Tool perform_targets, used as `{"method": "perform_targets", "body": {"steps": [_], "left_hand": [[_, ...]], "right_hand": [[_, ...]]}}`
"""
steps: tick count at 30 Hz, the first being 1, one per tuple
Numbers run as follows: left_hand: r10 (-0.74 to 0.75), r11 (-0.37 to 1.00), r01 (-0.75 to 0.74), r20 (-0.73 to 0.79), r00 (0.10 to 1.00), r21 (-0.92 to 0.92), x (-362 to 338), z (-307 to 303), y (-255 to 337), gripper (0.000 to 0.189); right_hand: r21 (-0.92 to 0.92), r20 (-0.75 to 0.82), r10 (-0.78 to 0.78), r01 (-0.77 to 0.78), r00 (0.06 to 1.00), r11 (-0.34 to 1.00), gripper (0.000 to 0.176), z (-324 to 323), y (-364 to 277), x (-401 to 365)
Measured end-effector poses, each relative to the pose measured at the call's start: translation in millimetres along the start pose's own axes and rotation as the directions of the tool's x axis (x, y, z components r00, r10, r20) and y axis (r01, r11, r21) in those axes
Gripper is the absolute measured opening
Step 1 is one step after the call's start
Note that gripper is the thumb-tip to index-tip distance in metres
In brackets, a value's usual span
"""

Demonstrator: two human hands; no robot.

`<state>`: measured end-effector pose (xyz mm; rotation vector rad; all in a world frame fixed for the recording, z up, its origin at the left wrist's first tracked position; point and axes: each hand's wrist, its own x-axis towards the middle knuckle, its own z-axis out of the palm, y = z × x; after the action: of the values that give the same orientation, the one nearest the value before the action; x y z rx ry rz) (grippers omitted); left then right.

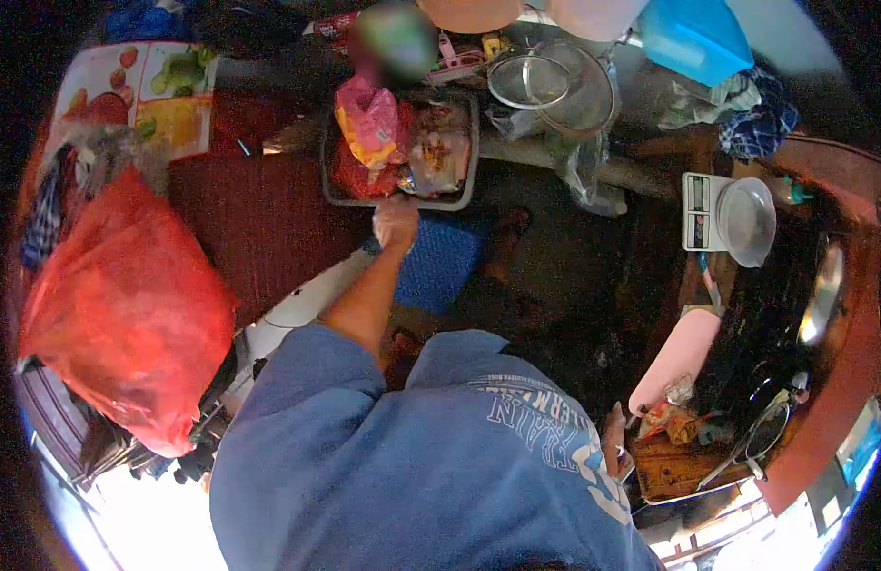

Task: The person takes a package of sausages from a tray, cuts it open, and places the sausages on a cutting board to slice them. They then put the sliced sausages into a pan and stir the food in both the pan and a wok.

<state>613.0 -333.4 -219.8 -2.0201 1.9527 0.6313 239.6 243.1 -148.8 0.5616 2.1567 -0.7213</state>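
Observation:
My left hand is stretched forward to the near edge of a grey bin. Its fingers look closed, and what they hold, if anything, is too small to make out. Inside the bin are a pink and yellow packet, red plastic and mixed scraps. My right hand shows only in part, low on the right beside my shirt, near the left edge of a wooden board. Its fingers are too dark and small to read. Orange and brown wrapped items sit on the board.
A large red bag stands at left. On the right are a white scale with a clear bowl, a pink object and metal tongs. Strainers and a blue container are at the top.

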Motion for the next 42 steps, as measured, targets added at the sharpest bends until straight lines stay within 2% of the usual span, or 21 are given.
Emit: {"method": "perform_targets", "body": {"steps": [2,4,9,11,12,13,14,17,19,21,23,25,28,30,32,34,36,37,39,41,42], "left_hand": [[-0.379,0.897,0.309,-0.191,0.905,-0.316,-11,-42,20,0.07],[-0.322,0.92,0.239,-0.254,0.912,-0.31,20,-23,7,0.076],[-0.19,0.835,-0.068,-0.403,0.895,-0.545,128,-1,-25,0.073],[-0.588,0.462,0.369,0.033,0.808,-0.807,167,-6,-63,0.052],[-0.588,0.46,0.368,0.034,0.808,-0.808,157,-27,-57,0.052],[-0.512,0.836,0.43,-0.201,0.835,-0.341,134,-73,-43,0.042],[-0.319,0.872,0.416,-0.344,0.883,0.26,112,-103,-37,0.033],[-0.446,0.819,0.54,-0.377,0.812,0.195,79,-125,-59,0.029],[-0.474,0.843,0.533,-0.363,0.802,0.077,44,-137,-58,0.03],[-0.504,0.851,0.523,-0.344,0.792,-0.043,6,-131,-55,0.032],[-0.266,0.956,0.094,-0.683,0.68,-0.278,-35,-104,-46,0.029],[-0.193,0.941,-0.141,-0.829,0.525,-0.308,-67,-98,-19,0.027],[0.266,0.607,-0.741,-0.805,0.53,-0.287,-109,-132,51,0.019],[0.365,0.416,-0.505,-0.369,0.855,-0.757,-145,-78,47,0.023],[0.589,0.47,-0.788,-0.524,0.616,-0.398,-152,-109,57,0.031],[0.708,0.451,-0.779,-0.357,0.61,-0.436,-142,-109,57,0.033],[0.803,0.437,-0.758,-0.169,0.571,-0.484,-136,-116,62,0.034],[0.783,0.318,-0.751,-0.286,0.552,-0.578,-135,-125,67,0.04],[0.809,0.189,-0.708,-0.301,0.505,-0.681,-109,-143,72,0.037],[0.676,0.492,-0.691,-0.267,0.687,-0.53,-47,-112,32,0.031],[0.429,0.842,-0.409,-0.023,0.903,-0.352,-12,-110,22,0.029]], "right_hand": [[-0.207,0.012,-0.081,0.082,0.997,0.975,0.053,-6,-4,24],[-0.403,0.044,-0.157,0.162,0.987,0.901,0.052,-3,-16,20],[-0.178,0.109,0.04,-0.02,0.993,0.984,0.056,43,-126,-51],[-0.086,0.124,-0.04,0.051,0.991,0.995,0.056,59,-136,-43],[0.007,0.138,-0.122,0.123,0.983,0.992,0.056,67,-141,-37],[-0.088,0.177,-0.109,0.126,0.978,0.988,0.053,70,-149,-29],[-0.088,0.182,-0.114,0.132,0.977,0.987,0.053,82,-161,-29],[-0.118,0.264,-0.151,0.187,0.953,0.975,0.051,130,-204,-35],[-0.352,0.494,-0.275,0.479,0.825,0.804,0.046,169,-229,-41],[-0.164,0.791,-0.58,0.981,0.195,0.107,0.037,210,-246,-43],[-0.299,0.898,-0.276,0.935,0.344,0.192,0.043,264,-311,-145],[0.038,0.866,-0.498,0.989,0.039,0.143,0.053,308,-316,-185],[0.192,0.8,-0.592,0.976,-0.096,0.102,0.054,345,-330,-255],[0.523,0.781,-0.257,0.821,-0.569,-0.229,0.048,361,-327,-256],[0.46,0.788,-0.394,0.878,-0.473,-0.135,0.046,366,-290,-220],[-0.056,0.87,-0.488,0.997,0.077,0.057,0.043,353,-288,-205],[-0.082,0.851,-0.506,0.988,0.138,0.133,0.043,334,-295,-187],[0.147,0.686,-0.707,0.984,-0.172,-0.098,0.051,329,-297,-181],[-0.04,0.779,-0.611,0.983,0.143,0.179,0.046,313,-268,-111],[-0.219,0.846,-0.437,0.946,0.305,0.237,0.041,295,-271,-91],[-0.238,0.818,-0.454,0.927,0.352,0.29,0.035,284,-281,-110]]}}
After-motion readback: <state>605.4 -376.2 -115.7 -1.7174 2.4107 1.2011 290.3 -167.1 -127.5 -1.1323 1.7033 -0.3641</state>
